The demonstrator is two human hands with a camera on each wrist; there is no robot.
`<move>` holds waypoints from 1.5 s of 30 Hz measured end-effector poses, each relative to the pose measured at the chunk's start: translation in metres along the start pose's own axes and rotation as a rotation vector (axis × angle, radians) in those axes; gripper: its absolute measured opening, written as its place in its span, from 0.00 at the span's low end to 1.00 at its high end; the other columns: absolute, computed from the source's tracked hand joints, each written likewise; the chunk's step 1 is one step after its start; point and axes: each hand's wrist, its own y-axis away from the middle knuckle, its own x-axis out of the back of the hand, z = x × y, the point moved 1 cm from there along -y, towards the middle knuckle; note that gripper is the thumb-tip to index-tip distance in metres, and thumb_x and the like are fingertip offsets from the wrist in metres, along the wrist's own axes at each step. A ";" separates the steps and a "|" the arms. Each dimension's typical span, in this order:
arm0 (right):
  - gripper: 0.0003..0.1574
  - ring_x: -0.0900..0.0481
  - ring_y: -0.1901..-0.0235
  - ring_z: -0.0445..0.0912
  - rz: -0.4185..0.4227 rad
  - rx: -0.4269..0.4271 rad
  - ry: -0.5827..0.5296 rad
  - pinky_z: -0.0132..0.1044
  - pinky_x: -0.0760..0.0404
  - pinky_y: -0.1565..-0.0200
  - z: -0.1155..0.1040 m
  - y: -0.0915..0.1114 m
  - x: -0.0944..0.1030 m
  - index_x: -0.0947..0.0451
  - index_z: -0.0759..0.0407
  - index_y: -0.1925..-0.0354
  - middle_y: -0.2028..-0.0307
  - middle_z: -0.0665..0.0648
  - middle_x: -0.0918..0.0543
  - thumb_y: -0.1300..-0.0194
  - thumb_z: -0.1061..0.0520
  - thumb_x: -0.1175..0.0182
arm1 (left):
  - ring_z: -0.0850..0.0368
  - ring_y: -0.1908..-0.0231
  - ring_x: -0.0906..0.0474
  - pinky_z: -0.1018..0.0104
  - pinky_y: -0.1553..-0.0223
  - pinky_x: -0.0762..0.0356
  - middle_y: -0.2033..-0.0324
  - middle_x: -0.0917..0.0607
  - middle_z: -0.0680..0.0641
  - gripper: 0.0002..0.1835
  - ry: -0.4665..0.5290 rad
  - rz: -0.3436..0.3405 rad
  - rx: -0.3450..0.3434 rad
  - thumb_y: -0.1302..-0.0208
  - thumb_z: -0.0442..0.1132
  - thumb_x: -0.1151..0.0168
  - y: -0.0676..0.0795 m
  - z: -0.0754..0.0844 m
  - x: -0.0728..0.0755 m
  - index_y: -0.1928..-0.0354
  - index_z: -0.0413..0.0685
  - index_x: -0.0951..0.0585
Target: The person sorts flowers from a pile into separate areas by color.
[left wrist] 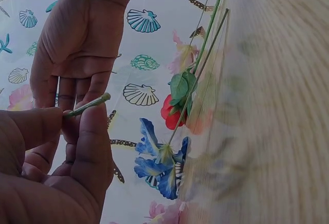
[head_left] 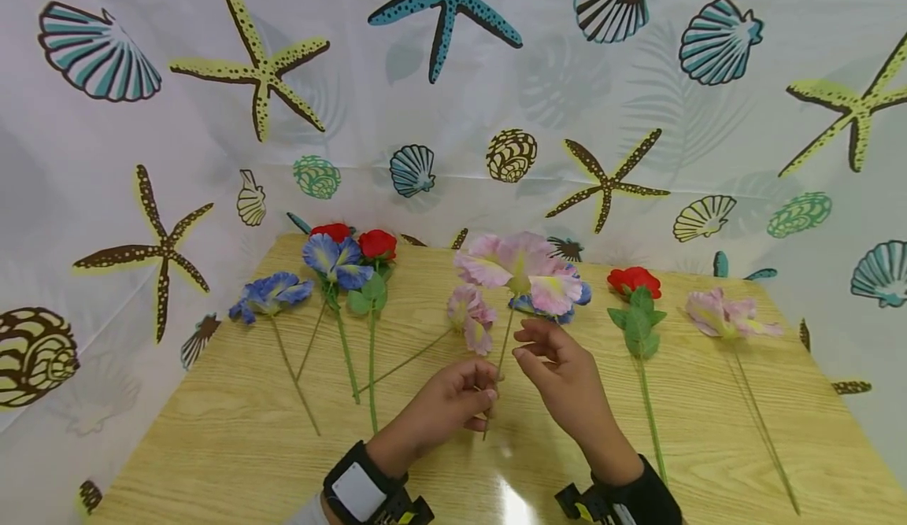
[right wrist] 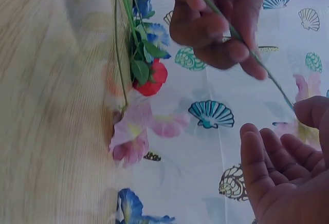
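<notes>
A pink artificial iris (head_left: 520, 261) stands nearly upright over the middle of the table. Low on its thin green stem (right wrist: 257, 62), my left hand (head_left: 453, 399) pinches it between thumb and fingers, and the cut end (left wrist: 100, 100) pokes out in the left wrist view. My right hand (head_left: 563, 367) is just right of the stem, fingers loosely bent and thumb apart from them. In the right wrist view its thumb is close to the stem; whether they touch I cannot tell. Behind the held bloom, a blue iris (head_left: 583, 295) is partly hidden.
A second pink iris (head_left: 471, 320) lies left of the held one. At left lie blue irises (head_left: 269, 295) and red roses (head_left: 377, 244) with stems crossing. Another rose (head_left: 634, 281) and a pink iris (head_left: 726, 316) lie at right. Behind the wooden table (head_left: 212, 438) hangs a shell-patterned cloth (head_left: 453, 116).
</notes>
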 end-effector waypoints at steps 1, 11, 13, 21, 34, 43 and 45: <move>0.22 0.21 0.56 0.40 0.001 0.007 0.003 0.40 0.19 0.56 -0.002 0.001 -0.002 0.27 0.50 0.43 0.53 0.52 0.19 0.35 0.48 0.41 | 0.56 0.65 0.24 0.62 0.66 0.20 0.64 0.23 0.44 0.11 0.004 -0.006 0.000 0.31 0.39 0.46 0.000 0.000 -0.001 0.50 0.42 0.26; 0.15 0.20 0.64 0.44 0.030 0.022 -0.103 0.35 0.18 0.64 -0.016 0.006 -0.010 0.25 0.55 0.50 0.62 0.55 0.22 0.35 0.57 0.40 | 0.59 0.66 0.24 0.65 0.67 0.20 0.66 0.22 0.48 0.13 -0.009 0.001 0.028 0.32 0.38 0.45 0.002 0.002 -0.009 0.52 0.35 0.23; 0.16 0.20 0.66 0.45 0.031 0.026 -0.132 0.35 0.17 0.67 -0.017 0.007 -0.011 0.26 0.57 0.49 0.62 0.57 0.23 0.35 0.58 0.41 | 0.59 0.67 0.23 0.65 0.67 0.20 0.66 0.21 0.48 0.12 -0.020 0.017 0.023 0.32 0.38 0.45 0.002 0.001 -0.010 0.54 0.35 0.23; 0.18 0.20 0.67 0.46 0.071 0.037 -0.185 0.32 0.17 0.68 -0.014 0.007 -0.012 0.26 0.59 0.46 0.62 0.60 0.23 0.34 0.62 0.43 | 0.60 0.69 0.22 0.65 0.66 0.18 0.69 0.20 0.49 0.13 -0.085 0.086 -0.035 0.34 0.40 0.42 0.002 -0.002 -0.016 0.56 0.36 0.21; 0.18 0.20 0.68 0.43 0.082 0.019 -0.169 0.37 0.16 0.67 -0.008 0.008 -0.010 0.26 0.59 0.45 0.61 0.59 0.23 0.33 0.62 0.44 | 0.43 0.29 0.59 0.35 0.37 0.45 0.26 0.53 0.47 0.51 -0.824 0.049 -0.119 0.49 0.67 0.38 0.006 0.001 0.004 0.26 0.66 0.50; 0.18 0.20 0.66 0.45 0.096 -0.001 -0.088 0.33 0.16 0.69 -0.002 0.007 -0.003 0.26 0.59 0.45 0.61 0.58 0.22 0.33 0.62 0.45 | 0.35 0.30 0.68 0.28 0.38 0.54 0.26 0.57 0.40 0.52 -1.406 0.331 -0.122 0.52 0.75 0.44 0.006 -0.006 0.047 0.26 0.65 0.46; 0.18 0.21 0.66 0.44 0.098 -0.017 -0.065 0.33 0.17 0.69 0.001 0.007 0.000 0.26 0.59 0.45 0.61 0.58 0.22 0.33 0.61 0.45 | 0.35 0.30 0.68 0.30 0.38 0.52 0.26 0.56 0.40 0.51 -1.429 0.375 -0.111 0.51 0.75 0.45 0.006 -0.009 0.057 0.26 0.64 0.45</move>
